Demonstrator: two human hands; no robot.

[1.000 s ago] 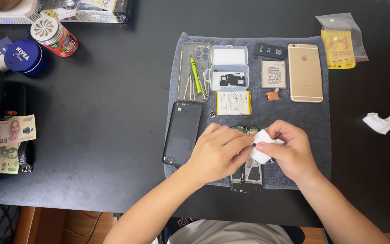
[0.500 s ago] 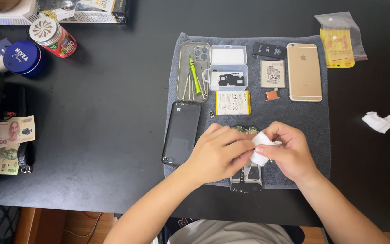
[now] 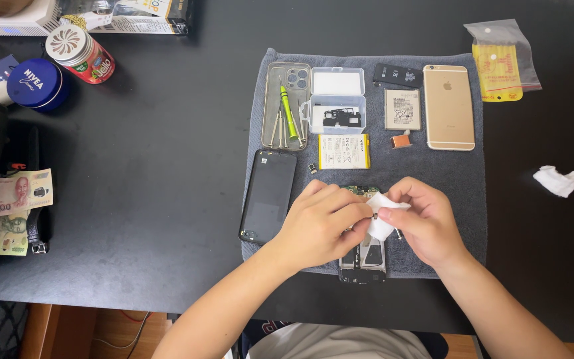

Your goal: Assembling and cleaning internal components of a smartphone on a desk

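- Worktop [image 3: 167, 166]: matt black, smooth.
- Mat [image 3: 460, 173]: grey cloth, soft nap.
- Wipe [image 3: 381, 213] between the hands: white, crumpled tissue-like paper.
- Gold phone [image 3: 448, 106]: brushed metal back.
- Parts box [image 3: 337, 100]: clear plastic.
- Black phone [image 3: 268, 194]: glossy glass.

Black table [image 3: 167, 199] w/ matte top, evenly lit; wood floor [image 3: 101, 332] below front edge.
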